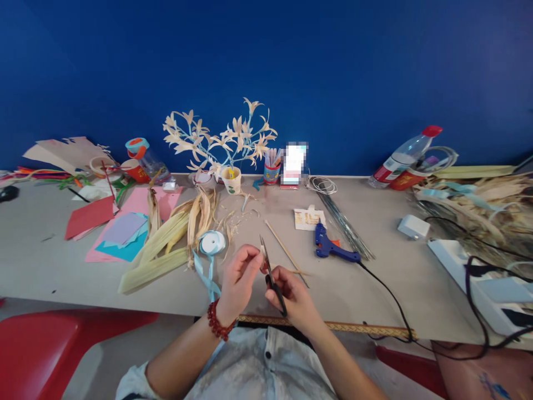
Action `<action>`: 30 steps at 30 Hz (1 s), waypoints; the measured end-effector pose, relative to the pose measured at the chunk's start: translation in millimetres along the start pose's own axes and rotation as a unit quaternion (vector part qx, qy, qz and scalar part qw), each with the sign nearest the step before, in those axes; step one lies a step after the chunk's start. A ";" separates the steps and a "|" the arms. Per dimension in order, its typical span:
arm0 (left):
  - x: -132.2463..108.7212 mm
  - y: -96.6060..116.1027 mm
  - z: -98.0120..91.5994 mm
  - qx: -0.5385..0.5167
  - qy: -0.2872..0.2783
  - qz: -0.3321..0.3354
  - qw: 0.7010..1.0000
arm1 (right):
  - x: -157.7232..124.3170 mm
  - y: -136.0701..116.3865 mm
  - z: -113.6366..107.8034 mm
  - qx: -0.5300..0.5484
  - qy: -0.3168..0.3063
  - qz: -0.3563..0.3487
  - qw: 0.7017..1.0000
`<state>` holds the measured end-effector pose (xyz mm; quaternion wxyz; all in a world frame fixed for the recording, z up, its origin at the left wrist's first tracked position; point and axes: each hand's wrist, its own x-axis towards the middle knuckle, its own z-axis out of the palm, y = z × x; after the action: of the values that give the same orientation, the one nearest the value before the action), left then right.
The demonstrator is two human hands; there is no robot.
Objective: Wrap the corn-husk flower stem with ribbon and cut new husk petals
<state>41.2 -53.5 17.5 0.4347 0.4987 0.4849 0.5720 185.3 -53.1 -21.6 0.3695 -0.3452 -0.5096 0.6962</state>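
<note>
My right hand (295,295) is closed round the black handles of a pair of scissors (267,256), whose blades point up and away from me. Close beside the blades, my left hand (238,278) pinches a small pale strip (262,251) that looks like dried corn husk. Fingers partly cover the strip, so whether the blades touch it is unclear. A roll of light blue ribbon (212,243) lies left of my left hand. Behind my right hand a thin wooden stick (283,246) rests on the table.
Corn husks (160,265) and coloured paper (120,239) lie on the left. A blue glue gun (328,244) with a black cord, metal wires (347,226) and a white power strip (462,272) are on the right. Husk flowers (239,133) in a cup stand at the back.
</note>
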 end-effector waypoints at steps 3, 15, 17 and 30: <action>-0.2 1.2 0.6 -0.003 -0.003 0.001 1.000 | 0.0 -0.5 -0.4 -0.002 0.006 0.001 1.000; 0.5 2.3 1.6 -0.005 0.003 -0.004 1.000 | 1.0 0.1 -0.8 -0.001 0.006 0.020 1.000; 0.8 2.5 1.3 -0.005 0.005 -0.007 1.000 | 1.5 -0.3 -1.0 -0.001 0.006 0.022 1.000; 5.2 4.7 -8.2 -0.005 -0.061 -0.046 0.997 | 10.1 -9.4 -15.6 -0.001 0.063 0.014 0.998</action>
<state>32.3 -50.1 22.7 0.4917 0.5077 0.4769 0.5226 195.2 -35.2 -17.4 0.3909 -0.3954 -0.4814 0.6776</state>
